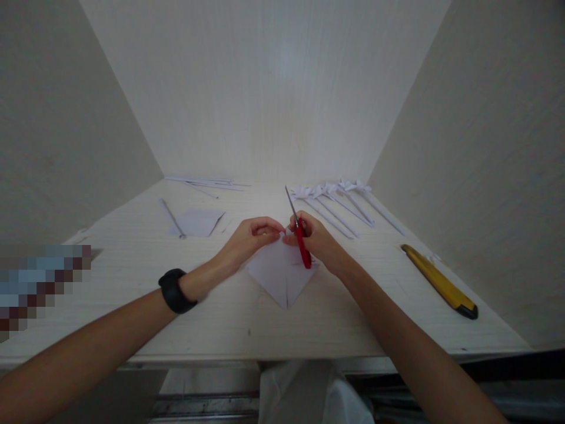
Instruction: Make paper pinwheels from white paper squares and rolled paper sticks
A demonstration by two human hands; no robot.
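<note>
A folded white paper [282, 274] lies on the pale wooden table [220, 318] in front of me, its point toward me. My left hand [249, 238] pinches the paper's far edge, fingers curled. My right hand [315, 238] grips red-handled scissors [301, 238], whose blades point up and away; its fingertips also meet the paper's far edge beside the left hand. A black watch sits on my left wrist.
A yellow utility knife [439, 282] lies at the right. Several folded white paper flowers on stems [339, 203] lie at the back right. Paper strips [207, 184] lie at the back left, near another white sheet [198, 222] and a thin stick [173, 219]. Walls enclose three sides.
</note>
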